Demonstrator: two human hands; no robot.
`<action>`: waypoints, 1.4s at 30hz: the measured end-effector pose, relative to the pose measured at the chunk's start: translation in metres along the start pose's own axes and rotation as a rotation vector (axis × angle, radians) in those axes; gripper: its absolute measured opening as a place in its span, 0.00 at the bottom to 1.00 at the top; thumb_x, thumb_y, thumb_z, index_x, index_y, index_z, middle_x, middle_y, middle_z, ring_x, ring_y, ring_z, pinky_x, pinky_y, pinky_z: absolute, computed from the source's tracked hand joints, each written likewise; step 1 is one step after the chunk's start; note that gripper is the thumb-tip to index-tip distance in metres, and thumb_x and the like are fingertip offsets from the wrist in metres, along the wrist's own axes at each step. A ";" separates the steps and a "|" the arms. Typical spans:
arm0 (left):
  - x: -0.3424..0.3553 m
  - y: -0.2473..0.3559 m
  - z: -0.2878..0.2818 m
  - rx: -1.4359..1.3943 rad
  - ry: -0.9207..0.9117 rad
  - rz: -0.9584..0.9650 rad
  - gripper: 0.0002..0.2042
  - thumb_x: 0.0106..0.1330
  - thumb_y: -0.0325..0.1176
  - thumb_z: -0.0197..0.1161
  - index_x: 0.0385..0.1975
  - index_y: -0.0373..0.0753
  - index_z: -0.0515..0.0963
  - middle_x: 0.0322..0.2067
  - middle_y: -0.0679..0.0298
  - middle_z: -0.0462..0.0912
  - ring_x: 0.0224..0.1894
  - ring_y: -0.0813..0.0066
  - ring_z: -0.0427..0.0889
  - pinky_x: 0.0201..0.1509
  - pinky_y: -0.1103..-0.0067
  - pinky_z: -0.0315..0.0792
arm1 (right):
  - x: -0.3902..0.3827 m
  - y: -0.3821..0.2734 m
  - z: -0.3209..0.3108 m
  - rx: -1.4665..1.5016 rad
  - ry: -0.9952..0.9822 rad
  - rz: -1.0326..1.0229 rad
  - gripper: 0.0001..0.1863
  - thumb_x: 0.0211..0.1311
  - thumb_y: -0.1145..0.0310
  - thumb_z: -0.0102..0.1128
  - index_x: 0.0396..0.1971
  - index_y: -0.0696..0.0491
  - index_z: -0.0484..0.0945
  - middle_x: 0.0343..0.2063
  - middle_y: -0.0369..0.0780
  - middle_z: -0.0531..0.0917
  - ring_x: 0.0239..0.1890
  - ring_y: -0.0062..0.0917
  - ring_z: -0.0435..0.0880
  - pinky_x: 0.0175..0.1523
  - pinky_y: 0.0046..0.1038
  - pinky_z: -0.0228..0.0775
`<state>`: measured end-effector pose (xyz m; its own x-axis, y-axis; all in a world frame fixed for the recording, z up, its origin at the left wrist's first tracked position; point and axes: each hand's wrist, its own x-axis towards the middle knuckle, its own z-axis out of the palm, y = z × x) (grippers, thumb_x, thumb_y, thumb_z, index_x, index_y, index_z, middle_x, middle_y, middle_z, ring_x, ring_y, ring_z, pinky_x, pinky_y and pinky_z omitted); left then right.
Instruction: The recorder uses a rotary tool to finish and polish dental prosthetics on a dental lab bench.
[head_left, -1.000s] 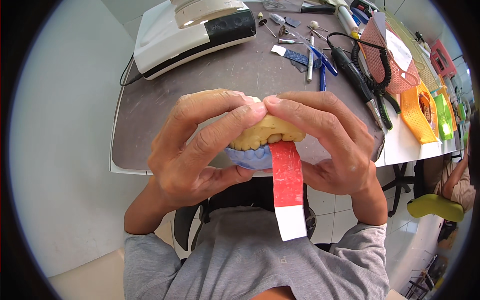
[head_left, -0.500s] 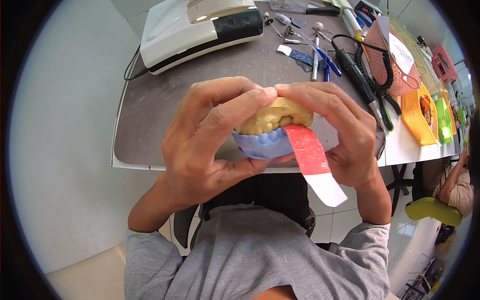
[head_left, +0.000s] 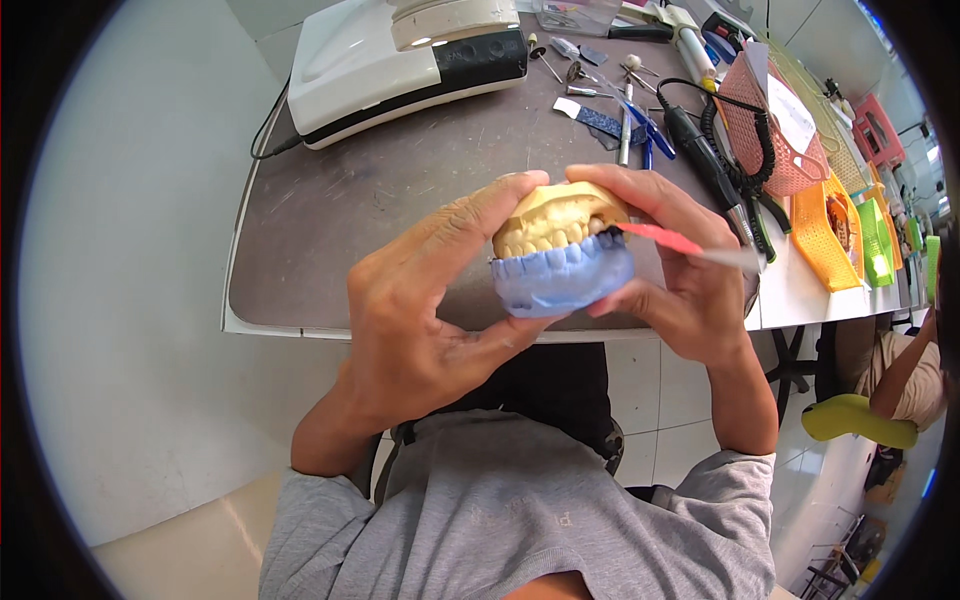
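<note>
A dental model, with a yellow upper cast [head_left: 550, 215] seated on a blue lower cast [head_left: 560, 281], is held level above the worktop's front edge. My left hand [head_left: 420, 300] grips its left side, fingertips at the top and thumb underneath. My right hand [head_left: 690, 290] grips the right side, fingers on the yellow cast and thumb low on the blue one. A red-and-white paper strip [head_left: 668, 237], seen nearly edge-on, sticks out rightward from between the teeth rows at the right.
A grey worktop [head_left: 320, 240] carries a white machine [head_left: 360, 90], scattered small tools [head_left: 625, 120], a black corded handpiece [head_left: 690, 140], a pink basket [head_left: 750, 110] and an orange basket [head_left: 820, 230]. At the right, another person [head_left: 900, 370] sits by a lime chair [head_left: 855, 420].
The model has turned, showing more of the blue cast's front and the teeth. The paper strip has swung from hanging down to pointing rightward. Both hands still hold the model.
</note>
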<state>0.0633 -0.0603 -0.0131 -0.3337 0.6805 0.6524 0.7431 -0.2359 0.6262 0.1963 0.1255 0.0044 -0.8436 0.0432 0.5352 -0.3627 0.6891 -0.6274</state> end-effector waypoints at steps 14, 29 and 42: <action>0.010 0.003 0.037 0.432 0.446 0.105 0.32 0.45 0.36 0.78 0.51 0.33 0.74 0.45 0.53 0.80 0.44 0.55 0.79 0.48 0.67 0.74 | 0.006 -0.023 0.048 0.677 0.366 0.429 0.30 0.61 0.75 0.67 0.59 0.60 0.61 0.47 0.48 0.79 0.50 0.28 0.82 0.55 0.26 0.77; 0.000 0.011 0.017 -0.426 0.222 -0.448 0.30 0.61 0.23 0.68 0.64 0.28 0.66 0.48 0.46 0.82 0.53 0.67 0.82 0.60 0.74 0.73 | -0.009 -0.015 0.037 0.500 0.275 0.281 0.35 0.60 0.78 0.65 0.67 0.59 0.62 0.60 0.47 0.74 0.60 0.30 0.75 0.64 0.31 0.70; -0.008 0.013 0.010 -0.408 0.139 -0.490 0.31 0.58 0.20 0.69 0.63 0.30 0.67 0.50 0.50 0.82 0.51 0.68 0.82 0.57 0.77 0.76 | -0.010 -0.018 0.037 0.422 0.318 0.361 0.35 0.52 0.74 0.73 0.63 0.53 0.71 0.54 0.43 0.80 0.54 0.24 0.79 0.60 0.30 0.75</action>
<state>0.0815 -0.0615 -0.0143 -0.6701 0.6866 0.2821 0.2149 -0.1844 0.9591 0.1963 0.0859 -0.0109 -0.8065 0.4770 0.3494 -0.2570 0.2494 -0.9337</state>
